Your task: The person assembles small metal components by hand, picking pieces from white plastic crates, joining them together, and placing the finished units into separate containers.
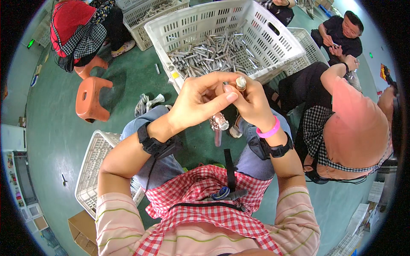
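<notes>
1. The left hand (198, 100) and the right hand (252, 102) are up close together, touching each other in the middle of the view.
2. The right hand pinches a small shiny metal piece (241, 82) that pokes up above its fingers.
3. The left hand has its fingers curled, and its thumb presses on the same spot next to the piece.
4. A clear tube (218, 128) hangs down under the hands. It may be part of the same piece, but the hands hide where they join.
5. Both wrists wear black bands, and the right wrist has a pink band (270, 130) too.
6. A big white crate (273, 30) sits on the green floor just past the hands. It holds a heap of metal tubes (213, 55).
7. Another white crate (92, 170) lies by the left knee.
8. An orange stool (90, 99) stands on the floor to the left, well apart from the hands.
9. A person in a pink top (358, 128) sits close on the right side.
10. A red checked apron (205, 205) covers the lap.
</notes>
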Available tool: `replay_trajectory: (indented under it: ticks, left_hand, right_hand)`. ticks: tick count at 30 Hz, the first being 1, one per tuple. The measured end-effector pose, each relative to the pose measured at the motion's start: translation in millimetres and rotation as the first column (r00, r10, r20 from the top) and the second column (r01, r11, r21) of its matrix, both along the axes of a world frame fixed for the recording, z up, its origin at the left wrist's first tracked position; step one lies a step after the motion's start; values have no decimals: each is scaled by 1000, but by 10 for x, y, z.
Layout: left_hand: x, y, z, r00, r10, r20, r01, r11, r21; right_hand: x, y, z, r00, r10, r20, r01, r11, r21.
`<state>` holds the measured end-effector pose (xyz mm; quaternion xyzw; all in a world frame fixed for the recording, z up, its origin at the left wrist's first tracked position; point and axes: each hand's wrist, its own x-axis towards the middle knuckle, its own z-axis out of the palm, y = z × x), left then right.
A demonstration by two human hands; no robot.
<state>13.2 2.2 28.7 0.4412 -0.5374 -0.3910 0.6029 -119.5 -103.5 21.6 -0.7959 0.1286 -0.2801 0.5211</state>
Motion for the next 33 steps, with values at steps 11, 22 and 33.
replay_trajectory:
  ticks: [11,22,33]
  left_hand:
    - [34,-22,-41,989,66,132,-69,998,15]
    - [29,-22,-12,942,195,273,-148,972,-184]
    - [51,-33,32,994,111,12,-111,994,-18]
  right_hand:
    - [-77,-100,95,965,251,75,-252,968,12]
    - [-67,-31,73,977,203,67,-205,978,31]
    - [2,62,2,960,198,199,-270,846,460]
